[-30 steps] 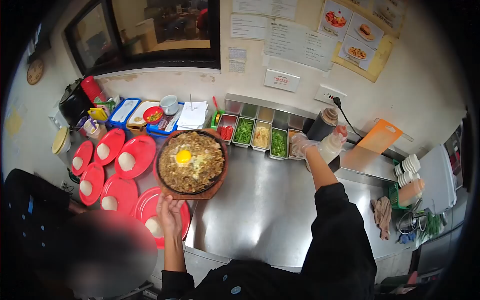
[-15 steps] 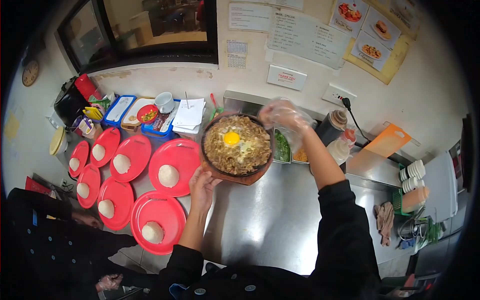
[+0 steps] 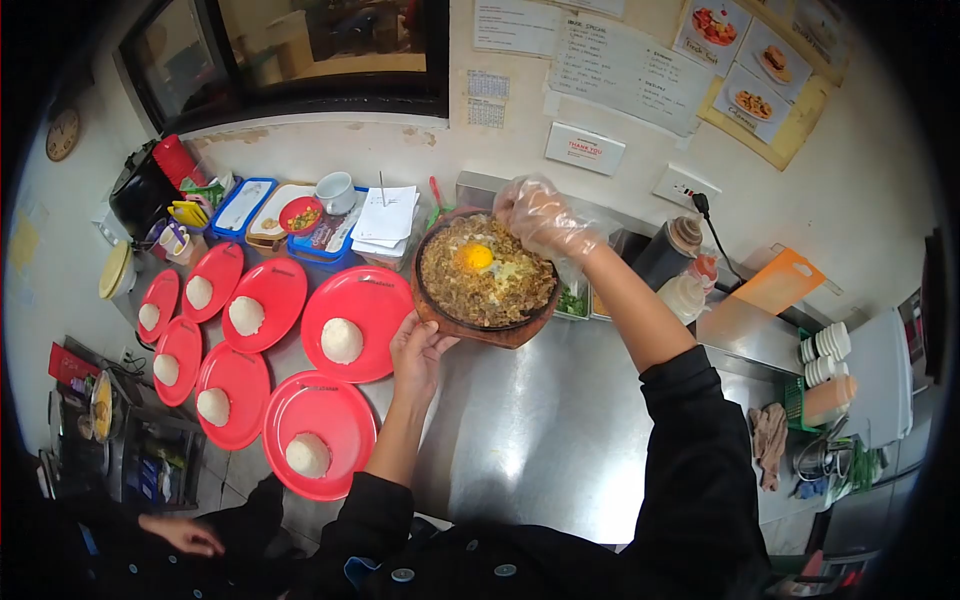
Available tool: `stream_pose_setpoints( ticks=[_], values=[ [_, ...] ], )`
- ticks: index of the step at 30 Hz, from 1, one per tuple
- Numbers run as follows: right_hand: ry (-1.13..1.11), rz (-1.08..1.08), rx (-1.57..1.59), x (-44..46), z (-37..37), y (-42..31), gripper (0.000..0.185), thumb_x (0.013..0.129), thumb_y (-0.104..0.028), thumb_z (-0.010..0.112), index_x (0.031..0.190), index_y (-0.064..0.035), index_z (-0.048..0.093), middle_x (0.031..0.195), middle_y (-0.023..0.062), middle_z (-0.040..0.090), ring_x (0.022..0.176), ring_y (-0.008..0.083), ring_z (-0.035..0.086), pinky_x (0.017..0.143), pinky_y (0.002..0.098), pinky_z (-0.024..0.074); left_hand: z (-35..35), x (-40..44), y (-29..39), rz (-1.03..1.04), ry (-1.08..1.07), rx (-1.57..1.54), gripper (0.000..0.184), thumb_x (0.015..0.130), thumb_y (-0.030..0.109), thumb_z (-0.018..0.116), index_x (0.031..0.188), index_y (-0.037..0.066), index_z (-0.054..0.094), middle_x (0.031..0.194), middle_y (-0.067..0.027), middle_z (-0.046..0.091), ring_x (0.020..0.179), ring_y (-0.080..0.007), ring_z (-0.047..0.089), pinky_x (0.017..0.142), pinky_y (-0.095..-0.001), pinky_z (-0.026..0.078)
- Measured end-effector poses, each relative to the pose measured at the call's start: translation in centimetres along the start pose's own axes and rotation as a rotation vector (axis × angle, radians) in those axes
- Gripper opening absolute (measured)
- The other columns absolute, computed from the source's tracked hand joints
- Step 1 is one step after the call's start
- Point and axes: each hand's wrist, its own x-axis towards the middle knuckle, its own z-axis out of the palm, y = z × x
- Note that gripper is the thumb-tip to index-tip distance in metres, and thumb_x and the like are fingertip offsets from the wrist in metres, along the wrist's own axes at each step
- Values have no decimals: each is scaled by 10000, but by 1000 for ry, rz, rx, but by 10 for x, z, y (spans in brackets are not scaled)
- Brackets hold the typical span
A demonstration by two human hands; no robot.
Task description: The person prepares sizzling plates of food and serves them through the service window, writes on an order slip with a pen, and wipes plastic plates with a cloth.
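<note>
Before me a dark sizzling plate [image 3: 424,290] full of browned chopped meat [image 3: 480,300] sits on a wooden board [image 3: 490,335]. A raw egg yolk [image 3: 474,257] lies on the meat with some egg white around it. My left hand [image 3: 418,352] is closed on the board's near left edge, thumb on top. My right hand [image 3: 545,218], in a clear plastic glove, hovers over the far right side of the plate with fingertips pinched together. What the fingertips hold, if anything, is too small to make out. Behind that hand, a container of chopped greens [image 3: 572,300] shows partly.
Several red plates [image 3: 345,470], each with a rice mound [image 3: 307,455], stand on the left. Behind them are a white mug [image 3: 335,192] and papers [image 3: 384,218]. Sauce bottles [image 3: 684,298] stand right of my forearm. A co-worker's hand [image 3: 182,533] is at lower left.
My right hand has moved leftward, in over the plate's far right side, its fingers pinched. The co-worker at left has moved back, uncovering a shelf. My view has shifted slightly.
</note>
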Motion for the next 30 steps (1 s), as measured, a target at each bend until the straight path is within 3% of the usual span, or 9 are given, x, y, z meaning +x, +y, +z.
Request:
stream_pose_setpoints(
  ticks=[3,6,12,14,17,20,26,28,30],
  values=[
    [-180,-57,-205,-4,3,-14,145,716,-5,562,837,-34,637,735,131,612,670,237,585,632,315,470,-2,1,2,0,6,3,313,810,53,507,1116,-10,479,994,-96,609,867,-206,622,731,-348,515],
    [162,37,-81,-1,6,-8,133,738,-19,570,856,-40,628,784,126,620,717,236,592,658,298,467,-2,0,4,9,5,13,315,811,50,505,1118,-13,478,989,-96,610,857,-202,623,724,-343,516],
    [50,-418,-226,-8,12,-6,133,754,-95,512,817,-44,616,772,165,606,780,313,588,725,398,453,2,0,7,26,20,9,309,811,47,500,1113,-17,481,969,-100,612,832,-197,625,711,-334,518],
    [3,52,108,-9,-6,-29,118,728,-76,570,833,-34,604,842,145,610,822,271,582,730,332,458,1,-2,5,25,20,15,307,812,46,499,1111,-19,481,965,-102,613,827,-198,625,708,-332,519],
    [-176,6,-279,-7,0,-30,189,688,-101,576,861,-37,618,880,140,617,838,253,586,760,338,461,0,-1,4,36,30,3,301,811,46,498,1104,-22,481,967,-107,614,823,-203,626,700,-327,521],
    [-40,-184,-101,-20,8,25,198,647,-111,590,827,-36,625,860,124,626,753,253,592,705,317,483,-1,-2,9,40,49,4,302,806,48,503,1098,-27,480,968,-113,613,809,-208,628,696,-331,527],
    [-693,492,-640,-57,39,145,237,717,-158,610,934,-67,638,997,143,615,938,305,593,762,372,502,-16,-13,17,78,90,45,287,794,47,511,1069,-34,497,952,-126,614,790,-208,633,665,-311,543],
    [-649,484,-625,-78,37,102,216,754,-164,598,945,-76,644,1007,136,616,943,290,598,743,385,504,-15,-15,19,83,81,41,291,795,47,510,1073,-35,495,952,-127,615,791,-207,633,668,-312,544],
    [-502,459,-600,-86,95,184,204,772,-151,580,951,-79,644,1032,127,612,958,289,595,749,383,504,-14,-17,22,80,86,43,294,796,48,509,1077,-37,492,953,-128,616,793,-206,634,672,-313,544]
  ],
)
